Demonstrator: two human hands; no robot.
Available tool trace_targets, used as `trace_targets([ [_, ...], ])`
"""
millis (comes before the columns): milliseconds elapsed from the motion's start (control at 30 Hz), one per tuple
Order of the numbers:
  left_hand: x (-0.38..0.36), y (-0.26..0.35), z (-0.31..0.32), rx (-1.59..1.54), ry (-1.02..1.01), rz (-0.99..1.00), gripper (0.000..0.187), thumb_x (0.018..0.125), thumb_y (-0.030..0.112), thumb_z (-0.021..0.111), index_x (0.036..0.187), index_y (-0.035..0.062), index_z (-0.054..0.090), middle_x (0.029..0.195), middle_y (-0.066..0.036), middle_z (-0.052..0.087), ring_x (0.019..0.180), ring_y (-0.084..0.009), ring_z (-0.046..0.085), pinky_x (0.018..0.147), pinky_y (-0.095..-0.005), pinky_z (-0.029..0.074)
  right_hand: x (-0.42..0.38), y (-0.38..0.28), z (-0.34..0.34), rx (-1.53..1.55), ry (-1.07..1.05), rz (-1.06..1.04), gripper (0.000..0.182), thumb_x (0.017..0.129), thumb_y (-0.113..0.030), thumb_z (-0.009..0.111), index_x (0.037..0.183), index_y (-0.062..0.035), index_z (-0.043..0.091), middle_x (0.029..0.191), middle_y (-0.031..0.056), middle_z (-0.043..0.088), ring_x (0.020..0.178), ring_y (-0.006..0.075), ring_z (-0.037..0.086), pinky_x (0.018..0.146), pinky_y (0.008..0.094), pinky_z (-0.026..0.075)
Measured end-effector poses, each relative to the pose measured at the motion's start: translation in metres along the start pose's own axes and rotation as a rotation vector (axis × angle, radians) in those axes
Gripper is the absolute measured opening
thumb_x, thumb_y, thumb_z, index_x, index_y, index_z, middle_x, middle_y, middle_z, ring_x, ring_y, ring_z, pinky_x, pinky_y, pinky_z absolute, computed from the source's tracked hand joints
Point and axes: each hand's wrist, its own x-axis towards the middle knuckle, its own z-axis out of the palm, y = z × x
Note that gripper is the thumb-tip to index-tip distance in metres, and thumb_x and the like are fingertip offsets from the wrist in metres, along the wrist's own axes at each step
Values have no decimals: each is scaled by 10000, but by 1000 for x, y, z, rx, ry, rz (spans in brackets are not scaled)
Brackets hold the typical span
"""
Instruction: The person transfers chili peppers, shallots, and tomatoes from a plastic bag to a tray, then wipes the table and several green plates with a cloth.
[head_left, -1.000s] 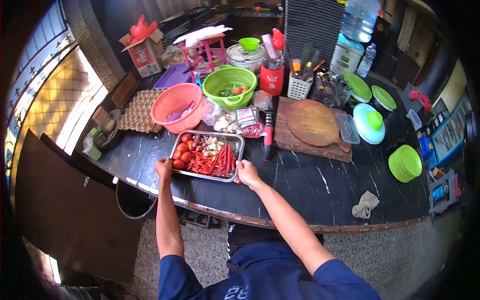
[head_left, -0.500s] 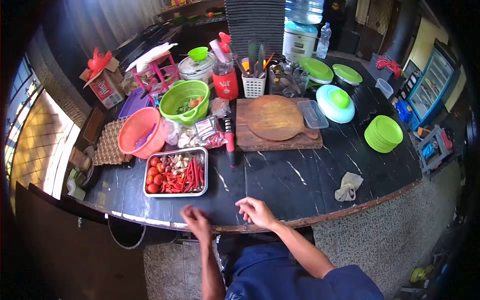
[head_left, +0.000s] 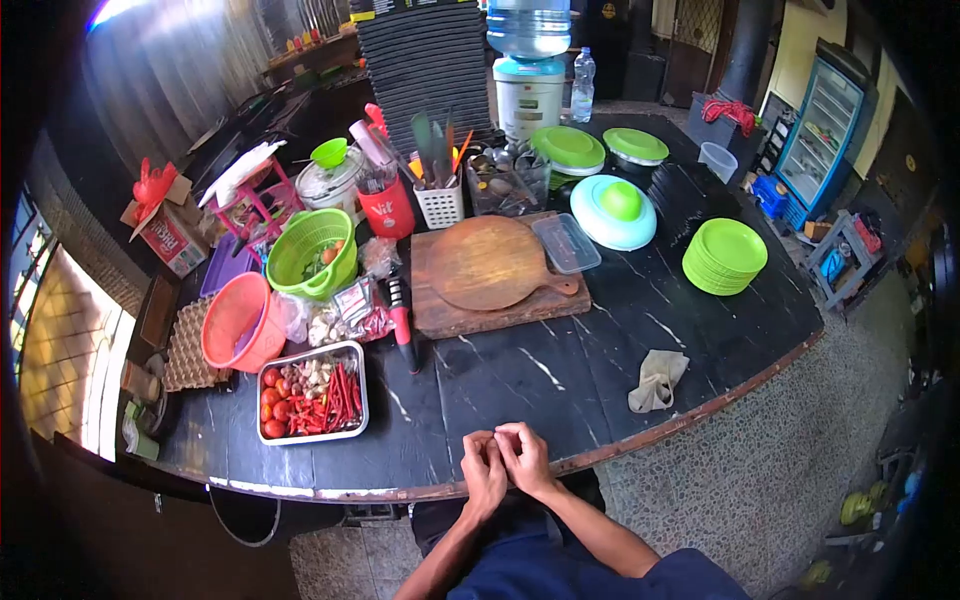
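Observation:
My left hand [head_left: 483, 470] and my right hand [head_left: 526, 458] meet at the front edge of the black marbled table. The fingers of both are curled inward, with the fingertips close together or touching. No object shows in either hand, though the insides of the fingers are partly hidden. To the left of them lies a metal tray [head_left: 312, 436] with tomatoes [head_left: 272, 412], red chillies [head_left: 345, 395], shallots and garlic. Beyond the hands, a round wooden board [head_left: 480, 262] rests on a thick rectangular block [head_left: 440, 318]. A red-and-black handled tool [head_left: 402, 330] lies beside the block.
A beige cloth [head_left: 657, 381] lies to the right, with stacked green plates [head_left: 722, 258] behind it. Green [head_left: 285, 255] and coral baskets [head_left: 235, 325] stand at the left near an egg tray [head_left: 190, 350]. A utensil holder [head_left: 440, 205] and covered bowls [head_left: 612, 215] line the back.
My hands have come together from apart, the left moving right toward the right hand. The view has turned, so the table's things appear further left.

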Motion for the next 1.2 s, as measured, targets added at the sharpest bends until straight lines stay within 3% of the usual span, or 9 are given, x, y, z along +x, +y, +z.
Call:
trace_targets([
  [467, -1, -8, 6, 46, -33, 22, 198, 1087, 156, 547, 1045, -30, 600, 772, -123, 660, 688, -150, 602, 625, -354, 500, 1, 2, -8, 94, -2, 89, 107, 989, -101, 706, 1054, -19, 688, 895, 111, 717, 757, 201, 689, 675, 339, 547],
  [533, -1, -3, 4, 64, -77, -65, 181, 1086, 133, 539, 1041, -31, 601, 774, -115, 659, 696, -141, 606, 636, -336, 506, 6, -3, -22, 92, -47, 128, 156, 981, -119, 711, 1095, -26, 658, 917, 122, 698, 748, 250, 678, 667, 362, 541],
  [633, -3, -18, 4, 29, -98, -36, 154, 1078, 107, 540, 1041, -32, 597, 780, -96, 653, 711, -148, 625, 680, -317, 517, 45, -3, -70, -365, 175, -170, 277, 859, -87, 753, 1114, -66, 646, 1061, 124, 674, 1047, 334, 626, 948, 474, 458],
  [733, -1, -19, 4, 20, -102, -28, 146, 1071, 103, 549, 1042, -31, 598, 780, -96, 656, 716, -152, 634, 683, -316, 517, 66, 9, -134, -909, 312, 129, 542, 844, -185, 798, 1318, -83, 555, 1364, 206, 490, 1272, 393, 438, 1019, 546, 376],
  [867, -1, -19, 3, 49, -116, -19, 135, 1051, 96, 573, 1034, -33, 611, 780, -89, 659, 722, -147, 633, 675, -313, 512, 66, 22, -196, -1163, 321, 461, 596, 856, -284, 830, 1344, -81, 557, 1372, 227, 478, 1264, 418, 461, 1001, 555, 426],
  [967, 0, -17, 4, 28, -113, -42, 122, 1032, 89, 595, 1039, -28, 629, 781, -78, 660, 733, -132, 623, 671, -306, 504, 51, 56, -226, -1012, 219, 408, 330, 924, -163, 739, 1213, -51, 626, 1184, 259, 599, 1082, 460, 596, 950, 536, 489],
  [1100, 3, 3, 7, 22, -171, -103, 115, 1028, 89, 614, 1065, -13, 651, 784, -44, 661, 725, -102, 585, 684, -291, 495, 57, 1, -205, -595, 182, 218, 240, 952, -141, 700, 1151, -27, 627, 1039, 245, 673, 973, 401, 679, 860, 504, 526],
  [1133, 3, 5, 6, -63, -239, -153, 172, 1063, 155, 600, 1149, 13, 643, 911, -55, 675, 793, -113, 601, 719, -295, 512, 58, -23, -190, -511, 137, 169, 237, 954, -155, 708, 1138, -27, 629, 1022, 227, 697, 938, 361, 705, 821, 475, 545],
  [1200, 5, 35, 6, -514, -341, -386, 269, 1098, 266, 567, 1258, 54, 609, 1077, -74, 661, 917, -131, 619, 784, -299, 530, 53, -64, -160, -164, -101, 277, 305, 962, -254, 758, 1146, -43, 637, 946, 117, 743, 847, 162, 704, 697, 346, 558],
])
